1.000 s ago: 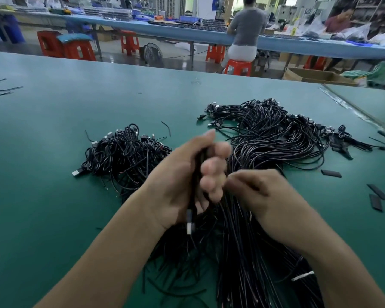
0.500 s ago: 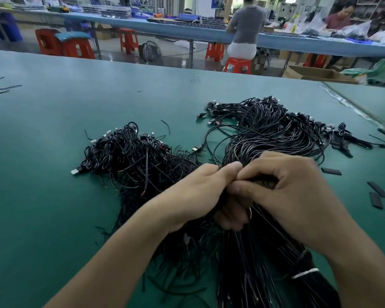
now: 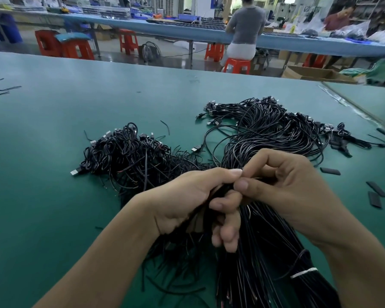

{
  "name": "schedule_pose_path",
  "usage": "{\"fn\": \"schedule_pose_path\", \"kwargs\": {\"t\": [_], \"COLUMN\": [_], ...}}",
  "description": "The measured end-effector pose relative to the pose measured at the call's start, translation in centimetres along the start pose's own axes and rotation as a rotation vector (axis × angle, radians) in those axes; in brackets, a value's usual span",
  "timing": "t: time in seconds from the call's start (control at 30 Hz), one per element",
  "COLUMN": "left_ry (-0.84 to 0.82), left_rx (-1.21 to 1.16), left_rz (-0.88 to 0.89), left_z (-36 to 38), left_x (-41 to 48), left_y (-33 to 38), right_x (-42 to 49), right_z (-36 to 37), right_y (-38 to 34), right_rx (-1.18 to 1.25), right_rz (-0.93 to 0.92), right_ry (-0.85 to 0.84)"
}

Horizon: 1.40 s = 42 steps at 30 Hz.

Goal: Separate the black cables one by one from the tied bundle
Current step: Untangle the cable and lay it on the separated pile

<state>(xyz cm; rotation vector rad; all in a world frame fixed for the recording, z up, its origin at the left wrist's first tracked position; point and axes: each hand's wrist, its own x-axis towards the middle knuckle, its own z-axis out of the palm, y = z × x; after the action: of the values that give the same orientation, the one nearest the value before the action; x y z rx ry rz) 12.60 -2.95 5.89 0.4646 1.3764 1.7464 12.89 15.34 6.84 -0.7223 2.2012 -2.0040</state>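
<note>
Head view: left hand [image 3: 187, 201] was wrapped round the tied bundle [image 3: 265, 263] just below its top, fingers curled tight. Right hand [image 3: 298, 192] had thumb + forefinger pinched on what looked like one cable end [image 3: 255, 178], right by the left thumb tip, tho too small to be sure. Best way, imo, would be a firm left grip while the right drew that strand straight out w/o dragging neighbours, then a check that only one came. White tie [image 3: 303, 272] sat lower on the bundle, near the right wrist. Loose pile [image 3: 125, 156], prob. freed cables, lay to the left on the green table [image 3: 53, 196].
</note>
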Motion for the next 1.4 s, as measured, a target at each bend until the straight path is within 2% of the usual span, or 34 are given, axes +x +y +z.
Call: {"fn": "schedule_pose_path", "kwargs": {"t": [0.1,0.27,0.33,0.43,0.5,0.57,0.63,0.7,0.83,1.03,1.17,1.3,1.37,1.4], "left_ry": [0.108,0.458,0.541,0.496,0.339,0.197,0.149,0.198,0.408,0.530,0.488,0.655,0.733,0.768], "left_rx": [-0.033,0.030,0.091,0.032,-0.013,0.038,0.089,0.175,0.504,0.593,0.562,0.364,0.238,0.201], "left_rz": [0.031,0.113,0.150,0.148,0.100,0.070,0.053,0.024,0.083,0.153,0.176,0.195,0.235,0.253], "left_z": [0.1,-0.1,-0.4,-0.2,-0.2,-0.3,-0.4,-0.3,0.1,-0.2,-0.2,-1.1,-2.0,-2.3], "left_x": [0.4,1.4,1.6,1.6,1.1,0.5,0.0,-0.1,0.8,1.5,1.6,0.9,0.3,0.1], "left_y": [-0.2,-0.6,-0.9,-0.7,-0.5,-0.2,-0.1,-0.2,-0.5,-1.1,-1.1,-0.6,-0.2,0.0], "right_x": [0.2,0.3,0.4,0.5,0.6,0.6,0.6,0.7,0.8,0.8,0.9,0.9,0.8,0.7], "right_z": [0.1,0.3,0.4,0.8,1.0,1.2,1.4,1.7,2.0,2.3,2.1,1.9,1.5,1.5], "right_y": [0.3,0.9,1.2,1.3,1.4,1.4,1.3,1.3,1.2,1.4,1.5,2.2,2.7,2.9], "right_rx": [-0.082,-0.137,-0.170,-0.256,-0.325,-0.337,-0.351,-0.409,-0.440,-0.414,-0.362,-0.283,-0.453,-0.585], "right_rz": [-0.027,-0.041,-0.037,-0.050,-0.067,-0.087,-0.107,-0.125,-0.179,-0.229,-0.202,0.031,0.141,0.175], "right_ry": [0.043,0.128,0.147,0.236,0.327,0.393,0.430,0.459,0.488,0.533,0.536,0.493,0.381,0.266]}}
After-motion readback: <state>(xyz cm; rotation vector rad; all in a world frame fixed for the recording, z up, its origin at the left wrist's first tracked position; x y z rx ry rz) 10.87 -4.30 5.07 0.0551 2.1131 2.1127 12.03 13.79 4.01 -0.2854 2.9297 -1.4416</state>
